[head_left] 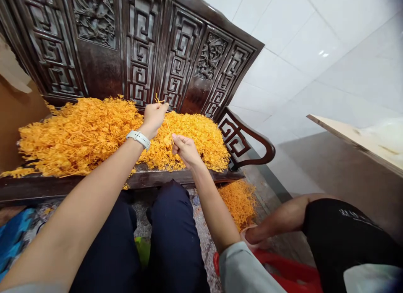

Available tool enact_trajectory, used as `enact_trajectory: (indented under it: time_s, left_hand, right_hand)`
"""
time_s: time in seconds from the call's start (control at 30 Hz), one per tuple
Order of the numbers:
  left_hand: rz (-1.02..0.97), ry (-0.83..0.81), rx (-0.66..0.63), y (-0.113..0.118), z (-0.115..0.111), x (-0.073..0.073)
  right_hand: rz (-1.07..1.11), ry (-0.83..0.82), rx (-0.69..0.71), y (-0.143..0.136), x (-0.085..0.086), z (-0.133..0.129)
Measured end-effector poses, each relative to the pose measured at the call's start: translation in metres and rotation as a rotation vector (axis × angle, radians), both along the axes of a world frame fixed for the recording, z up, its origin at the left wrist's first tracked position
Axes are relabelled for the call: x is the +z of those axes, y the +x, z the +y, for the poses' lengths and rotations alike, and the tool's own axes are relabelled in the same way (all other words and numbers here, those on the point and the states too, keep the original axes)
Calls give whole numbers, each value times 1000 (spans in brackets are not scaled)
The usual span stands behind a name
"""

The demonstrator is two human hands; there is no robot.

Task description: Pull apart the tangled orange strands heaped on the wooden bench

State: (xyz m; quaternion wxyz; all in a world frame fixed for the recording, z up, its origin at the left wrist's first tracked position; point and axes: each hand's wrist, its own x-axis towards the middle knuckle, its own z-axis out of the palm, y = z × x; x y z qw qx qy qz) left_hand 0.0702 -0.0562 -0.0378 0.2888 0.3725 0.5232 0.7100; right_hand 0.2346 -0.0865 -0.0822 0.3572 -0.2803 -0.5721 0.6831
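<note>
My left hand (155,119), with a pale watch (138,138) on its wrist, is closed in a pinch over the heap. From its fingertips sticks a small spidery orange plastic sprig (158,99). Lower and to the right, my right hand (186,151) pinches a thin orange stem (168,126) that runs up towards the left hand. I cannot tell whether stem and sprig are one piece. Beneath and behind both hands, a large pile of similar orange plastic sprigs (85,133) covers much of a dark carved wooden bench (107,70).
The bench's curved armrest (267,152) stands to the right. More orange pieces (239,202) lie on the floor below it. Another person's bare leg (283,213) is close by, near a red plastic stool (289,268). A cardboard box (25,112) is at the left, a wooden board (355,137) at the right.
</note>
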Motion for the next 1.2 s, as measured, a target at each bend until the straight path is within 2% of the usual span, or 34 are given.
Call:
enact_trajectory:
  time_s: [0.1, 0.2, 0.27, 0.37, 0.47, 0.6, 0.67, 0.73, 0.87, 1.0, 1.03, 1.13, 1.17, 1.2]
  left_hand:
    - [37, -3, 44, -1, 4, 0]
    - [-3, -39, 26, 0, 13, 1]
    - [-101, -46, -17, 5, 18, 3]
    - [-225, -17, -123, 12, 20, 7]
    - [-193, -4, -202, 16, 18, 6]
    - [-84, -15, -280, 14, 20, -2]
    - [-63, -22, -255, 11, 24, -7]
    - [-65, -22, -176, 11, 27, -10]
    - [-97, -12, 1, 25, 31, -6]
    - [-108, -86, 14, 31, 37, 5]
    - [-153, -103, 18, 26, 39, 7]
    - [-391, -115, 90, 0, 45, 3]
    - [-453, -134, 100, -10, 48, -2]
    - [-482, -183, 51, -20, 50, -8]
  right_hand:
    - [174, -236, 183, -7, 8, -26]
    - [241, -269, 209, -15, 16, -38]
    - [251, -275, 140, -18, 18, -39]
    - [288, -255, -88, -14, 19, -32]
    - [315, -141, -291, -3, 19, -24]
    - [279, -58, -404, 8, 23, -19]
    - [272, -72, -430, 9, 23, -21]
    - [277, -74, -420, 8, 20, -23]
    - [263, -109, -335, 1, 8, -26]
    - [249, -54, -254, -4, 0, -41]
    - [239, -40, -167, -4, 0, -51]
    - [114, -37, 277, 4, 5, -83]
    - [77, -16, 389, 7, 6, -90]
    - [64, 25, 437, 10, 7, -93]
